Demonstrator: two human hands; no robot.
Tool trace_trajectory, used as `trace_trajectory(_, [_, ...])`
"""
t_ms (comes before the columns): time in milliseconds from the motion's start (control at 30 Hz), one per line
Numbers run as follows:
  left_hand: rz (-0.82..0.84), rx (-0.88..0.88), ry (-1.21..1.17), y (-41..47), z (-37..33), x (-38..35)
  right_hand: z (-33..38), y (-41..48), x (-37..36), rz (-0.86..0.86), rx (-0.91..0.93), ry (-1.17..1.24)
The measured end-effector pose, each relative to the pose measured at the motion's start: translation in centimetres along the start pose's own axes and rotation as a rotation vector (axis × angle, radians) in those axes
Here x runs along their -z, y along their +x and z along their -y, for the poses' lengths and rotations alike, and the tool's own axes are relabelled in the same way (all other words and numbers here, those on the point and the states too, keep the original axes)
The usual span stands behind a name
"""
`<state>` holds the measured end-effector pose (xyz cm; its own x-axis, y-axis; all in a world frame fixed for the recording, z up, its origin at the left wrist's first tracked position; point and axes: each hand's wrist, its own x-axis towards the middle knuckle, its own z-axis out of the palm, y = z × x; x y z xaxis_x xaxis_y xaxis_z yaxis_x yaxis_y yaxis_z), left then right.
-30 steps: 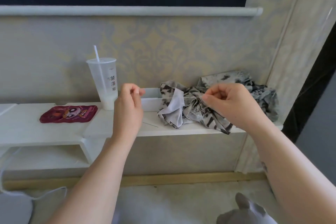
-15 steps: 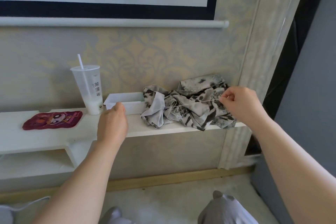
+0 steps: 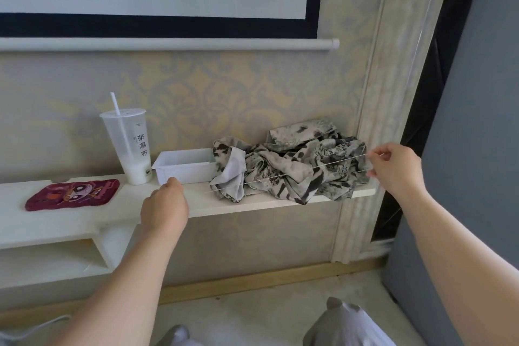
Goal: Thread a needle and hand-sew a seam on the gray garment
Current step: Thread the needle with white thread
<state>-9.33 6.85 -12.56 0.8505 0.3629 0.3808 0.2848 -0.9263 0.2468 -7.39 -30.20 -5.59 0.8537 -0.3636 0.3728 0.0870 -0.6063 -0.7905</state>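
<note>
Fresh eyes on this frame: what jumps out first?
A pale thread is stretched taut across the crumpled gray patterned garment on the white shelf. The right hand pinches it at the right, and it runs toward the left hand by the white tray. Further left on the shelf are a clear cup with a straw and a red cartoon pouch.

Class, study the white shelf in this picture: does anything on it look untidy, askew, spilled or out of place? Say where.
The gray garment is crumpled in a heap at the right end of the shelf, with folds hanging over the front edge. Nothing is spilled; the cup stands upright.
</note>
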Motion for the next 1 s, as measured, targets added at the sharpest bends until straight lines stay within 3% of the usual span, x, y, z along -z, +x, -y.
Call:
trace_trajectory(200, [0.151,-0.169,-0.256,-1.0,-3.4,2.0,2.8,-1.0,-1.2,0.234,0.209,-0.131])
trace_trajectory(400, [0.08,-0.407,-0.28,-2.7,-8.9,7.0,7.3,-3.2,-1.0,0.571,0.358,-0.092])
trace_trajectory(467, [0.083,-0.512,-0.407,-3.3,-10.5,8.5,8.4,-3.8,-1.0,0.635,0.397,-0.065])
trace_trajectory(600, [0.609,-0.52,-1.112,-4.4,-12.4,9.5,9.8,-4.6,-0.6,0.666,0.494,-0.023])
trace_trajectory(700, [0.745,-0.434,-1.365,-4.8,-12.6,8.8,10.3,-4.7,-0.3,0.655,0.524,-0.017])
trace_trajectory(833, [0.585,-0.241,-1.359,-5.0,-12.2,8.0,10.1,-4.5,-0.4,0.614,0.518,0.002])
trace_trajectory(1000, [0.369,-0.224,-1.349,-4.3,-11.2,7.7,9.4,-4.2,-0.7,0.629,0.46,-0.018])
